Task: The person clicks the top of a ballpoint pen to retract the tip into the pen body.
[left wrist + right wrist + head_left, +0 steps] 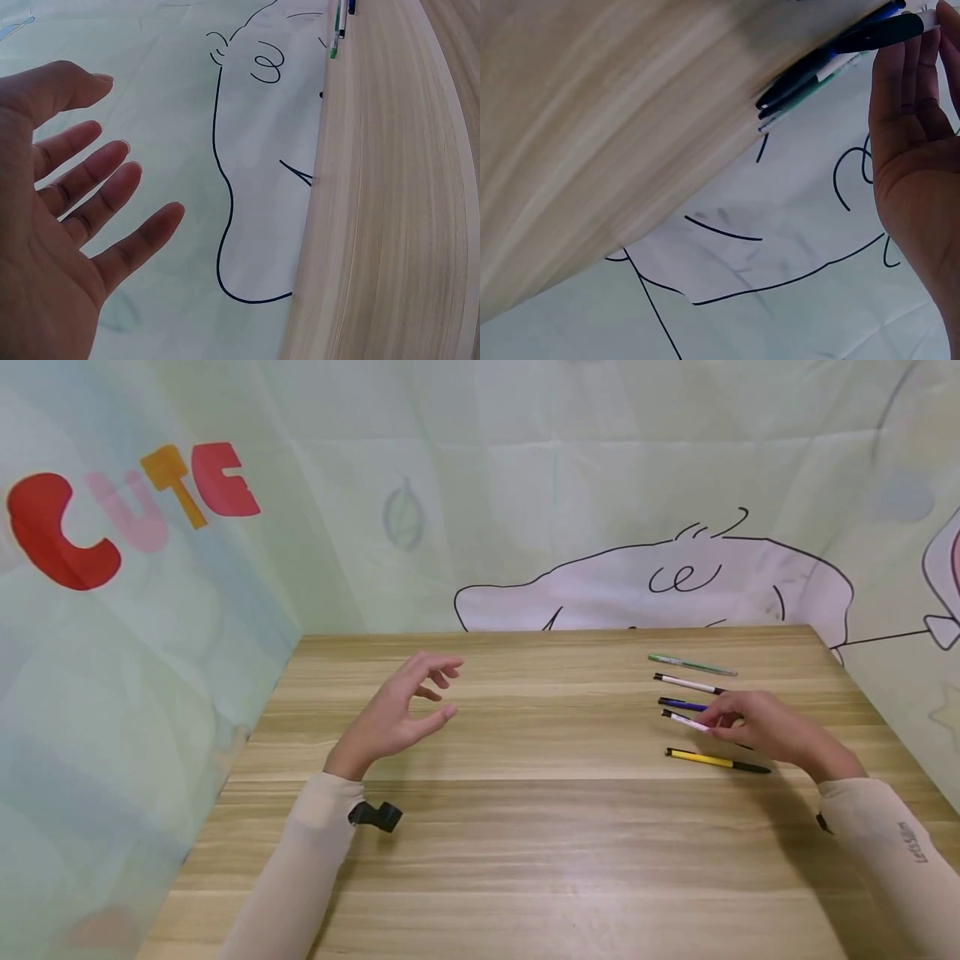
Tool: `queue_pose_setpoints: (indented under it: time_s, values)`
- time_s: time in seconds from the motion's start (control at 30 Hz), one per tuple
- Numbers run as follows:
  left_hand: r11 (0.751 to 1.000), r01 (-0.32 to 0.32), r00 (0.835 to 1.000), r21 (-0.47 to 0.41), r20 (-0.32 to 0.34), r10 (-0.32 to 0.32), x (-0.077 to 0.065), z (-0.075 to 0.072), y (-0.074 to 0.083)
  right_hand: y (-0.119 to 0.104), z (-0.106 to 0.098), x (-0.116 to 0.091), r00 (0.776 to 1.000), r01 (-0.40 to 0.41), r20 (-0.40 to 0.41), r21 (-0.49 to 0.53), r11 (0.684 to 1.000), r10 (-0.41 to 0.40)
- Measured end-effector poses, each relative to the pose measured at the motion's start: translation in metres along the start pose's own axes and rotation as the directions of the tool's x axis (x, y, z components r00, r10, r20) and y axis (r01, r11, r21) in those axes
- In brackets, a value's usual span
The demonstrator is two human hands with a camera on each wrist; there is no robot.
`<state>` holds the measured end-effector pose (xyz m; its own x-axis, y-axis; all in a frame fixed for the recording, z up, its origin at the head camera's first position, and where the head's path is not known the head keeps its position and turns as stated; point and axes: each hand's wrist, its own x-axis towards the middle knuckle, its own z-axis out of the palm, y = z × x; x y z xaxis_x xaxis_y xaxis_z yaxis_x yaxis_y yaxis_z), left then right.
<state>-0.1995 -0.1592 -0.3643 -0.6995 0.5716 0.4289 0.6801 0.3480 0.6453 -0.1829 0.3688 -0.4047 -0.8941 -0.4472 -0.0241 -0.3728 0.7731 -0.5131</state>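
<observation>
On the right of the table in the head view, my right hand (pixel 776 731) pinches a white pen (pixel 684 721) with dark ends between thumb and fingers. The right wrist view shows that pen's black grip (pixel 885 34) sticking out past the fingers. Beyond it lie a blue pen (pixel 681 703), another white pen (pixel 686 683) and a green pen (pixel 692 664). Nearer than the held pen is a yellow pen (pixel 705 759) with a black tip. My left hand (pixel 393 710) hovers over the table's left side, fingers relaxed and apart, holding nothing.
The wood-grain table (pixel 510 843) meets a printed cloth backdrop (pixel 480 485) at its far edge. On the left side hangs cloth with coloured letters (pixel 67 535). A black strap mount (pixel 377 816) sits on my left wrist.
</observation>
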Motion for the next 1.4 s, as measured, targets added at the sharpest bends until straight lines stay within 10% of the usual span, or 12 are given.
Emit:
queue_pose_setpoints:
  time_s: [1.4]
  values:
    - [1.000,0.025,0.999,0.002,0.038,-0.025,-0.015,-0.005,-0.010,0.014,0.016,-0.006,0.997,0.007,-0.074,-0.017,1.000,-0.008]
